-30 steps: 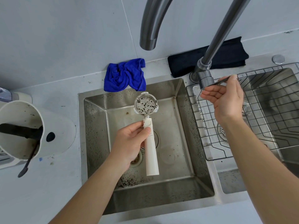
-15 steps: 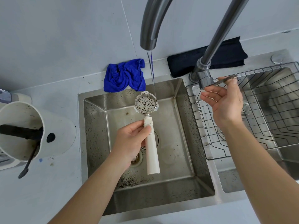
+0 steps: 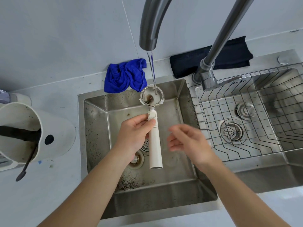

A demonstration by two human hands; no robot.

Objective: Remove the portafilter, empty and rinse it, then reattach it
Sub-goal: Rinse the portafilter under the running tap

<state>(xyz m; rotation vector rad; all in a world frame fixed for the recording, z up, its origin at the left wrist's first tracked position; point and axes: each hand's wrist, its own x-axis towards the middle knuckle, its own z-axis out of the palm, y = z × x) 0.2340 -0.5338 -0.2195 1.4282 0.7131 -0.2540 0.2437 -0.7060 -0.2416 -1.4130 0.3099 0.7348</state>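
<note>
The portafilter (image 3: 155, 138) has a long white handle and a round metal basket, held level over the left sink basin (image 3: 98, 128). My left hand (image 3: 134, 136) grips the upper part of the handle. A thin stream of water (image 3: 152, 71) falls from the tap spout (image 3: 149, 30) into the basket, where brown water and some grounds swirl. My right hand (image 3: 188, 141) hovers just right of the handle, blurred, fingers apart, holding nothing. The tap lever (image 3: 229, 81) sticks out to the right, free of my hand.
A blue cloth (image 3: 124, 76) and a dark cloth (image 3: 213, 63) lie behind the sink. A wire rack (image 3: 262, 128) sits in the right basin. A white knock bin (image 3: 32, 133) with a dark bar stands on the left counter. Coffee grounds speckle the left basin's floor.
My right hand has let go of the tap lever and come down beside the portafilter handle. Water now runs into the basket, which moved under the stream; most grounds have washed off.
</note>
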